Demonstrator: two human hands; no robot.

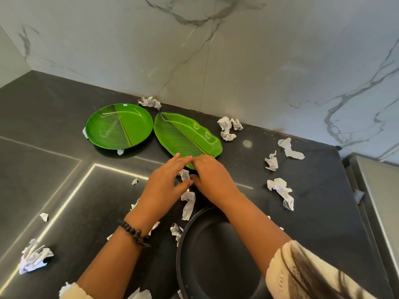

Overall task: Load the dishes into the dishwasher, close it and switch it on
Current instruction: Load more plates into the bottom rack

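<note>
black plate (216, 255), hands at leaf plate (185, 137)

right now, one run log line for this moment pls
left hand: open, by paper scrap | right hand: open, at leaf plate edge | round plate: untouched | dishwasher: unseen

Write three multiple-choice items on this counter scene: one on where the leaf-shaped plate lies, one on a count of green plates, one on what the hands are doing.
1. Where does the leaf-shaped plate lie?
A. Right of the round green plate
B. Inside the black dish
C. Stacked on the round plate

2. How many green plates are on the counter?
A. One
B. Two
C. Four

3. What are the hands doing?
A. Hanging off the counter
B. Lifting the black dish
C. Meeting at the leaf plate's near edge

Answers: 1 A, the two plates sit side by side. 2 B, one round and one leaf-shaped. 3 C, the left hand and right hand come together there, above the black dish.
</note>
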